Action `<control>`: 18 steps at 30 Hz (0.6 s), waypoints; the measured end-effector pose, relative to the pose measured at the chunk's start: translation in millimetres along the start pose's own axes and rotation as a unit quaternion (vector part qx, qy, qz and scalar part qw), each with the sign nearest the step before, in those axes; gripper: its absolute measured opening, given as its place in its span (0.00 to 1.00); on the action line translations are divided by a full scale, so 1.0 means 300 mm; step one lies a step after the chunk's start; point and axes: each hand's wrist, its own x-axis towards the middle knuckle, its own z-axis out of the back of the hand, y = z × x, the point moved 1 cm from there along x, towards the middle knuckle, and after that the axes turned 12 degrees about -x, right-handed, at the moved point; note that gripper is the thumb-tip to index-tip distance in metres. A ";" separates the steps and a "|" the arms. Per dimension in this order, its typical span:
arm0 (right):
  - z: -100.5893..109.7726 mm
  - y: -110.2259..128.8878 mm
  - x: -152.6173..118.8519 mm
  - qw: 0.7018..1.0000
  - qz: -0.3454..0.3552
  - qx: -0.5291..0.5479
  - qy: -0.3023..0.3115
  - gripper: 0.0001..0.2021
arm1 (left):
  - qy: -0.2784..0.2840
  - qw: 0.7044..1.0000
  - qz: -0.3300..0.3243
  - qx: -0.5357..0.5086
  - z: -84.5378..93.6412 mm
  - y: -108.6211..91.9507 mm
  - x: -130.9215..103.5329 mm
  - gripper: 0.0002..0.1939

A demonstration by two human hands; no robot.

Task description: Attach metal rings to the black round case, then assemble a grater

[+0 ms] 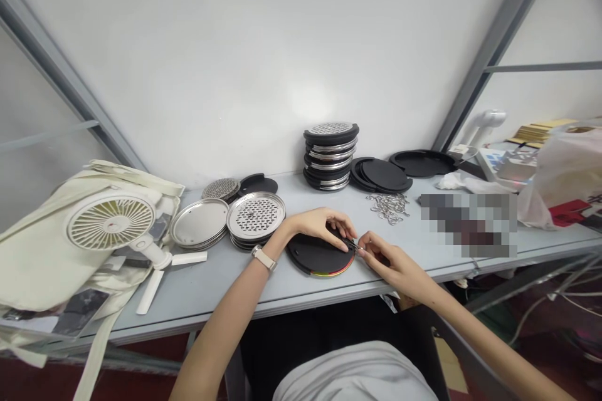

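Labels: the printing on the blue-and-white item (493, 156) at the right is too small for us to read. A pixelated patch hides part of the table's right side.

Hands: we see the black disc (314, 257) lying flat near the table's front edge, beneath the left hand (328, 225) and just left of the right hand (397, 268). Left fingers curl over the disc's right side, thumb down near the rim; we cannot tell whether they grip anything. Right thumb and forefinger pinch a small metal piece (357, 246) at that rim. Red, yellow and green show along the disc's near edge.

Surface: grey table (207, 288). Behind the disc we log a tall stack (330, 160) of black and metal rounds; perforated plates (256, 216) to its left, loose metal rings (389, 208) to the right. White fan (111, 222) and cream bag (42, 263) at far left.

Room: white wall (211, 44), grey metal posts (505, 31), dark red floor (141, 382).
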 end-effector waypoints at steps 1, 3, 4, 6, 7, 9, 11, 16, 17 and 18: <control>0.000 0.001 0.000 1.000 0.001 -0.001 -0.001 0.11 | 0.004 1.000 -0.006 0.001 0.000 0.001 0.000 0.18; 0.001 0.002 0.001 1.000 0.003 -0.004 -0.004 0.11 | 0.009 1.000 -0.013 0.001 0.000 0.001 0.000 0.17; 0.000 0.003 0.002 1.000 0.003 -0.005 -0.005 0.12 | 0.008 1.000 -0.012 0.002 -0.001 0.000 0.000 0.17; 0.000 0.002 0.003 1.000 0.004 -0.007 -0.007 0.12 | 0.007 1.000 -0.004 0.000 -0.003 -0.002 0.000 0.16; -0.001 0.002 0.003 1.000 0.004 -0.007 -0.007 0.12 | 0.007 1.000 -0.001 0.000 -0.003 -0.004 0.000 0.16; -0.001 0.002 0.003 1.000 0.006 -0.009 -0.006 0.11 | 0.009 1.000 -0.003 0.003 -0.004 -0.006 0.001 0.16; 0.001 0.003 0.004 1.000 0.007 -0.011 -0.005 0.11 | 0.012 1.000 -0.011 0.008 -0.004 -0.007 0.001 0.15; 0.004 0.007 0.003 1.000 0.006 -0.011 -0.001 0.12 | 0.011 1.000 0.004 0.004 -0.003 -0.007 0.001 0.16; 0.004 0.007 0.003 1.000 0.007 -0.009 0.001 0.12 | 0.010 1.000 0.008 0.007 -0.004 -0.008 0.001 0.15; 0.003 0.006 0.003 1.000 0.008 -0.007 0.003 0.11 | 0.007 1.000 0.010 0.011 -0.004 -0.009 0.001 0.14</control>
